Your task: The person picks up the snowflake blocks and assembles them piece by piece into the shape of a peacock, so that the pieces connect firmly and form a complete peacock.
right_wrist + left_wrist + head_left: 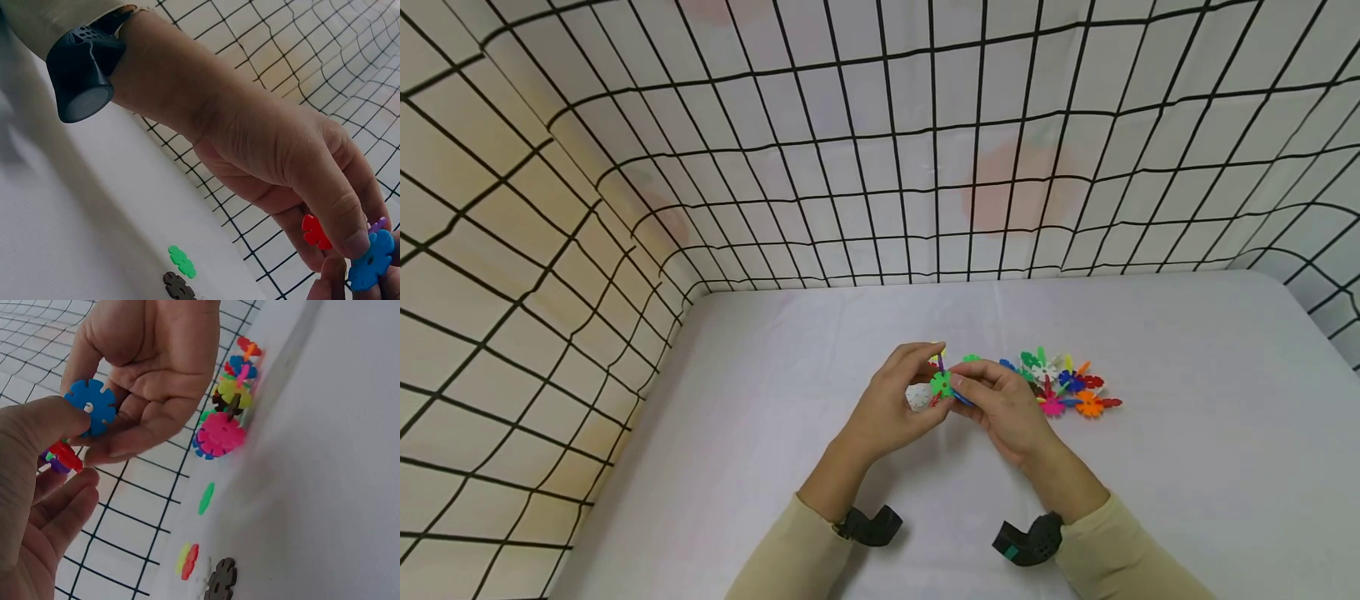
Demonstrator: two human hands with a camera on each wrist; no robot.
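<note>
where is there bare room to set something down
Bare table spreads from the left hand out to the left gridded wall; another patch runs from the clustered flower-shaped pieces toward the table's right edge. It's crowded just right of the right hand, and loose pieces lie beyond both hands.

Black grid netting (935, 130) borders a pale tabletop (775, 358).

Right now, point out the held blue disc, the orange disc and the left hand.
Blue disc (100, 407): left wrist view, face near centre.
Orange disc (1087, 404): head view, mid-face.
Left hand (890, 408): head view, back of hand.
</note>
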